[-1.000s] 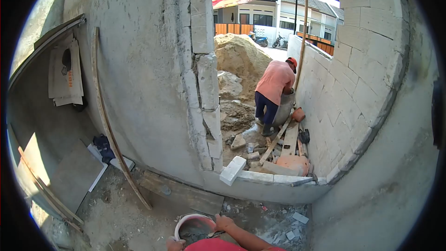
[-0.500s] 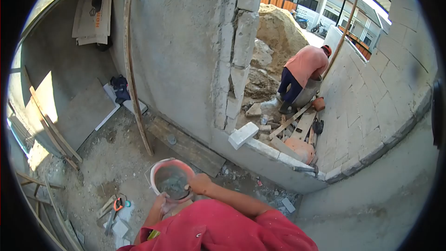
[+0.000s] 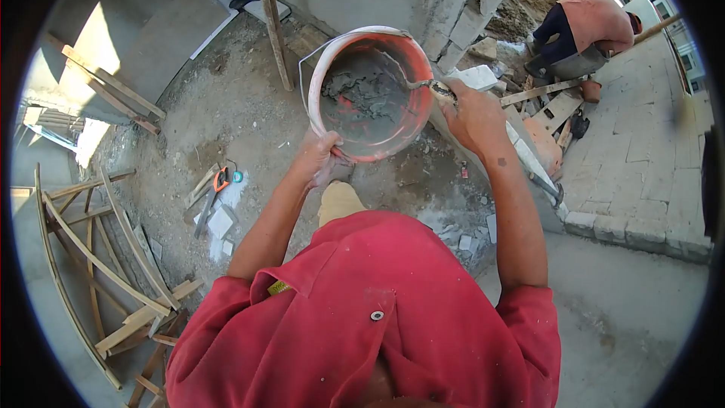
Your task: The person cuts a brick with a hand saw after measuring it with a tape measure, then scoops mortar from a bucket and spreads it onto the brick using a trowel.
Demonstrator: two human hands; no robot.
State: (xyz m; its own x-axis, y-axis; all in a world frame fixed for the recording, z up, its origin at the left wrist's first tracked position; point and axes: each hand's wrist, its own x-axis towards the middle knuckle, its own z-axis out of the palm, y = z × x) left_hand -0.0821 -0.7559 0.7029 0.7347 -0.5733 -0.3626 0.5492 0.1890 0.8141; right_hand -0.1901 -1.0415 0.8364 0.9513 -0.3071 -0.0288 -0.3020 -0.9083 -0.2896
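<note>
A reddish bucket (image 3: 326,51) with a pale rim is raised in front of me, tilted so its opening faces me. Wet grey mortar (image 3: 366,91) covers its bottom and streaks the walls. My left hand (image 3: 321,157) is closed on the bucket's lower left rim, thumb inside. At the right rim, my right hand (image 3: 476,117) wraps round the handle of a trowel (image 3: 441,91). The trowel's bent metal neck reaches over the rim into the bucket; I cannot make out its blade. A thin wire handle loops off the bucket's left side.
An orange-handled saw (image 3: 219,181) and white block pieces (image 3: 220,221) lie on the dirt floor. Wooden strips (image 3: 113,272) are piled at left, and a pole (image 3: 273,23) leans ahead. Beyond the low wall at right, a person (image 3: 596,23) in an orange shirt bends over a container.
The bucket has come up and closer to me, with both hands still at its rim. My view has tipped down. The other person still bends over the container.
</note>
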